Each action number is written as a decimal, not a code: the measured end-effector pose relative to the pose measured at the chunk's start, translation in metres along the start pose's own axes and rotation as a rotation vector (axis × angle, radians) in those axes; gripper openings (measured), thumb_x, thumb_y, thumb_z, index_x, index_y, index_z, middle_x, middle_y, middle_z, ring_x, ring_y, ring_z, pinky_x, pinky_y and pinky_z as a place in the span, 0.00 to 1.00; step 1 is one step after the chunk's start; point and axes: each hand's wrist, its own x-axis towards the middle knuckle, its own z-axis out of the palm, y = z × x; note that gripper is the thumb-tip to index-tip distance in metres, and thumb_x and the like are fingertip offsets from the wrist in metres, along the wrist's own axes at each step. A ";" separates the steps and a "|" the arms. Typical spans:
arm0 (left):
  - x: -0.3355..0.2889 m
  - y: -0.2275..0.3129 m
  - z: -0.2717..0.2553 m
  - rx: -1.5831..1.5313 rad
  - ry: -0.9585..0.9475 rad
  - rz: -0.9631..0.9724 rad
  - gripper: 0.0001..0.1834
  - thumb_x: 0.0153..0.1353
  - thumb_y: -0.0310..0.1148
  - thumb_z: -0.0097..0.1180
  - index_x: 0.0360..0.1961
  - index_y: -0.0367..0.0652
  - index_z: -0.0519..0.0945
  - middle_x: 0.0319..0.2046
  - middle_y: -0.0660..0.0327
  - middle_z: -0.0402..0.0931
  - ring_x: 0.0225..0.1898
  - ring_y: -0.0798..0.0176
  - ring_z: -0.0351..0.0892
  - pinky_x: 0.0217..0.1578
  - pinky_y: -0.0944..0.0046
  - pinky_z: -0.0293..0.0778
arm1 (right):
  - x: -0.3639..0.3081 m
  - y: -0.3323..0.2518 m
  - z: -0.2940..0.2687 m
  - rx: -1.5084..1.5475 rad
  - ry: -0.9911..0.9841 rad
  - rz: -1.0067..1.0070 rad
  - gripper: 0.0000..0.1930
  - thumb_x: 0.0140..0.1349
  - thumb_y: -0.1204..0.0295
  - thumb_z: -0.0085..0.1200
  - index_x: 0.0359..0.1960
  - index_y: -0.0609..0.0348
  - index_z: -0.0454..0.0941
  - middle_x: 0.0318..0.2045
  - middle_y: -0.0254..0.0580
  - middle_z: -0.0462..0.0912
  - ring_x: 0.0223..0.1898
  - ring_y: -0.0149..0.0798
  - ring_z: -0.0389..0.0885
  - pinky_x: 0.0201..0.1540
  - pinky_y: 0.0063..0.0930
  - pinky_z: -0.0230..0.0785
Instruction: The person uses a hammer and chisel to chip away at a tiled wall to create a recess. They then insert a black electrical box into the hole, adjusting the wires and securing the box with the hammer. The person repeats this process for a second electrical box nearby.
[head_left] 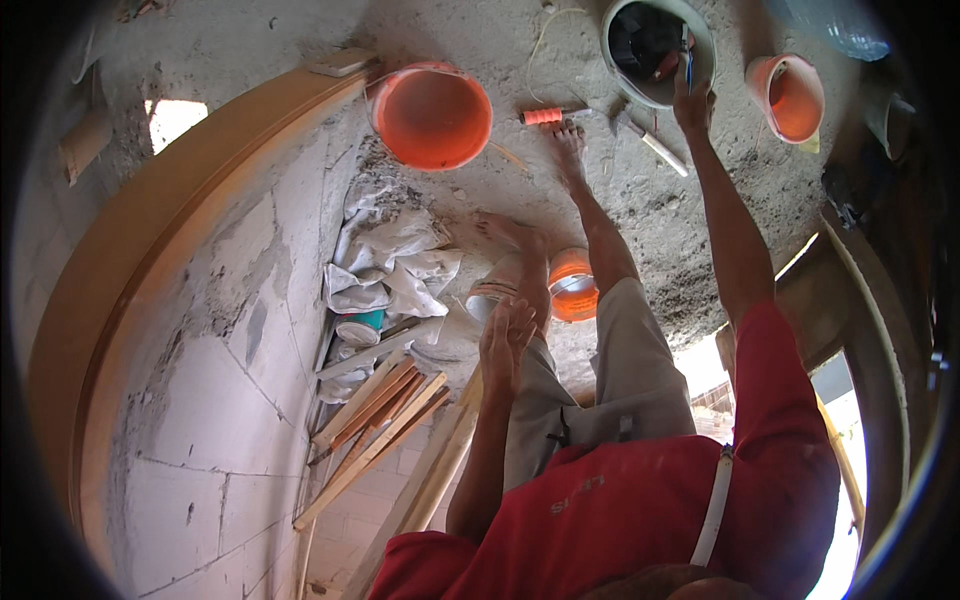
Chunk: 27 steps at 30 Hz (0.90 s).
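My right hand [692, 105] reaches out over a pale bucket [612, 62] with dark contents. Its fingers are closed around a slim tool with a blue part [688, 66], whose exact kind I cannot make out. My left hand [508, 335] lies by my left knee with its fingers stretched out, holding nothing. On the floor near the bucket is a hammer-like tool with a pale handle [662, 152]. Beside it, close to my foot, lies a tool with an orange-red ribbed handle [543, 116].
An orange bucket [432, 115] stands ahead on the left, a smaller one [797, 100] at the far right, another [573, 286] between my legs. White sacks [385, 265] and wooden strips [375, 420] lie along the block wall [190, 400]. A curved brown board [150, 230] tops that wall.
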 end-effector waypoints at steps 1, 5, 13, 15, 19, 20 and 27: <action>-0.016 0.011 -0.014 -0.028 0.041 0.044 0.31 0.79 0.48 0.47 0.72 0.37 0.64 0.63 0.46 0.73 0.63 0.52 0.77 0.62 0.55 0.75 | -0.022 -0.003 -0.006 0.034 0.046 -0.069 0.48 0.67 0.39 0.52 0.74 0.67 0.56 0.67 0.74 0.66 0.64 0.72 0.69 0.68 0.58 0.60; -0.117 0.037 -0.073 -0.078 0.145 0.236 0.25 0.79 0.47 0.47 0.63 0.37 0.71 0.52 0.52 0.79 0.53 0.57 0.83 0.54 0.58 0.79 | -0.171 -0.086 -0.090 0.242 -0.334 -0.382 0.26 0.72 0.51 0.49 0.58 0.61 0.77 0.47 0.62 0.84 0.54 0.64 0.80 0.58 0.53 0.69; -0.372 0.116 -0.176 0.104 0.144 1.037 0.18 0.79 0.42 0.46 0.37 0.38 0.78 0.28 0.60 0.81 0.28 0.68 0.81 0.30 0.65 0.77 | -0.507 -0.416 -0.451 0.895 -0.846 -0.804 0.12 0.70 0.67 0.60 0.38 0.66 0.83 0.23 0.35 0.81 0.23 0.26 0.76 0.28 0.24 0.69; -0.451 0.147 -0.221 0.091 0.221 1.316 0.19 0.79 0.42 0.47 0.35 0.38 0.77 0.27 0.60 0.81 0.27 0.70 0.79 0.29 0.67 0.75 | -0.600 -0.471 -0.541 1.031 -0.907 -0.958 0.11 0.70 0.68 0.60 0.38 0.66 0.83 0.22 0.36 0.80 0.23 0.26 0.74 0.28 0.23 0.67; -0.618 0.194 -0.277 -0.289 0.486 2.125 0.15 0.80 0.35 0.46 0.35 0.37 0.74 0.25 0.57 0.78 0.25 0.68 0.77 0.26 0.68 0.73 | -0.743 -0.528 -0.669 1.274 -0.796 -1.494 0.13 0.72 0.65 0.60 0.42 0.65 0.84 0.25 0.36 0.82 0.27 0.26 0.76 0.32 0.22 0.68; -0.649 0.203 -0.290 -0.378 0.595 2.185 0.15 0.79 0.36 0.48 0.39 0.35 0.76 0.26 0.57 0.78 0.26 0.68 0.77 0.26 0.69 0.73 | -0.773 -0.543 -0.683 1.314 -0.757 -1.573 0.14 0.71 0.64 0.61 0.44 0.65 0.85 0.25 0.36 0.82 0.27 0.26 0.76 0.33 0.22 0.68; -0.773 0.278 -0.350 -0.084 1.180 2.532 0.21 0.74 0.43 0.59 0.60 0.42 0.82 0.42 0.55 0.82 0.41 0.64 0.84 0.38 0.64 0.80 | -0.914 -0.614 -0.731 1.461 -1.254 -1.370 0.19 0.65 0.60 0.69 0.42 0.68 0.83 0.31 0.38 0.84 0.30 0.28 0.81 0.39 0.25 0.78</action>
